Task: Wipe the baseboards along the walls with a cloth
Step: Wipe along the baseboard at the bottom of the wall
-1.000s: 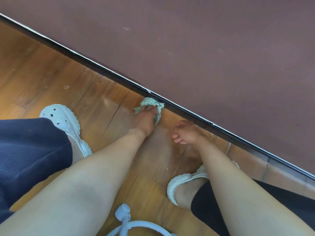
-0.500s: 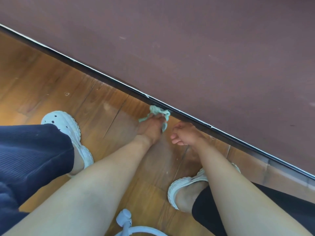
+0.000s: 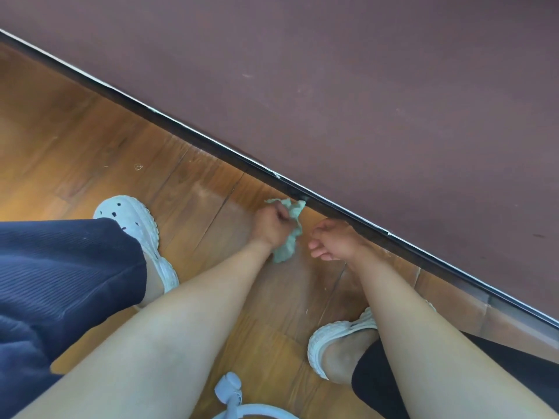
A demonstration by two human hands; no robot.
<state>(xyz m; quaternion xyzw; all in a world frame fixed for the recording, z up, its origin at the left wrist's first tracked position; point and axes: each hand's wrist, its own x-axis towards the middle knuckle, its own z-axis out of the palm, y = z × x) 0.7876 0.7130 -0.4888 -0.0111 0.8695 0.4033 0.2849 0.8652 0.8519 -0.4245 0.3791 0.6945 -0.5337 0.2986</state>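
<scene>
A dark baseboard (image 3: 211, 146) with a thin pale top edge runs diagonally from upper left to lower right, below a maroon wall. My left hand (image 3: 270, 226) grips a crumpled pale green cloth (image 3: 292, 228); the cloth's upper end touches the foot of the baseboard and its lower end hangs toward the floor. My right hand (image 3: 335, 240) is just to the right of the cloth, fingers loosely curled, holding nothing, close to the baseboard.
The wooden floor (image 3: 90, 140) carries a small speck of debris (image 3: 138, 167). My feet in white clogs, the left clog (image 3: 136, 231) and the right clog (image 3: 335, 337), are planted on it. A pale blue cable and plug (image 3: 230, 391) hang at the bottom middle.
My left hand has drawn back slightly from the baseboard and turned, so more of the cloth now hangs below it. The camera view has shifted; the right hand has stayed in place.
</scene>
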